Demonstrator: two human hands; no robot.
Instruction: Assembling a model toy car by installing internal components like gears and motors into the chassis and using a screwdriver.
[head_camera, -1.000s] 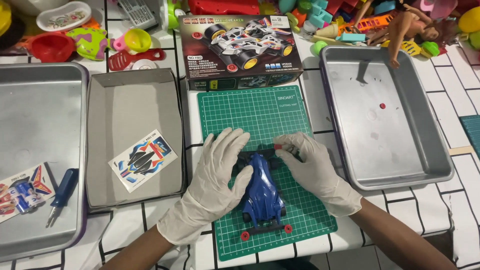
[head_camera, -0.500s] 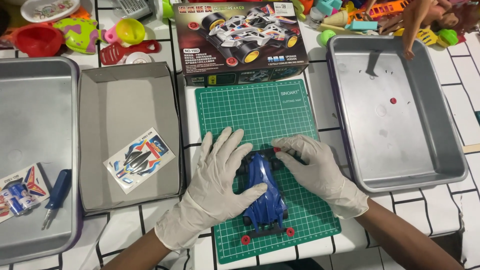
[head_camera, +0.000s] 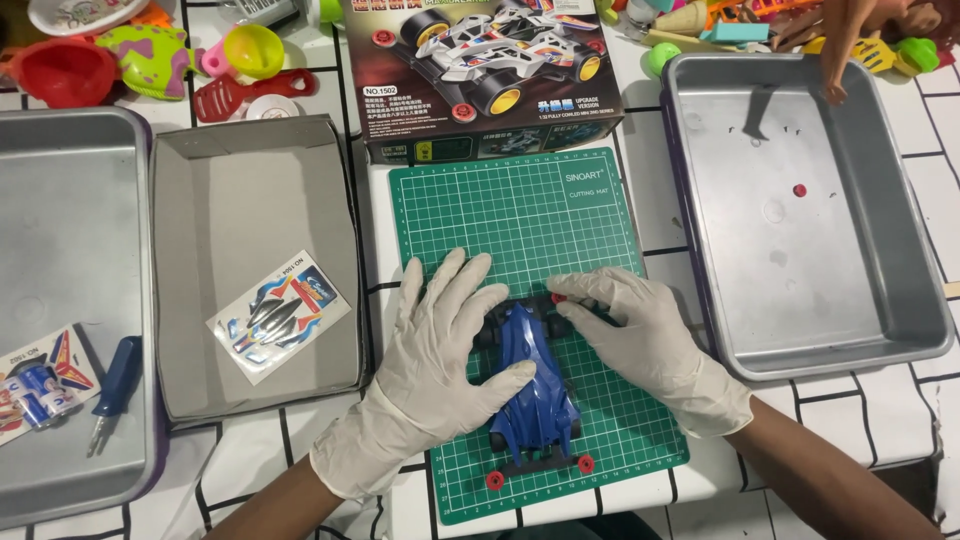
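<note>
2 gloved hands, left hand and right hand, press blue toy car.

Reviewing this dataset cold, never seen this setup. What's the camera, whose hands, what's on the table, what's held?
There is one view, from a camera on the person's head, looking down at their own two hands in white gloves. No robot is involved.

The left hand and right hand press from either side on a blue toy race car on a green cutting mat. Both rest flat on it rather than lifting it.

Above the mat stands the kit box. On the left are an open cardboard tray holding a sticker sheet, and a metal tray with a blue screwdriver. On the right, another metal tray holds a small red part. Plastic toys lie along the top.
</note>
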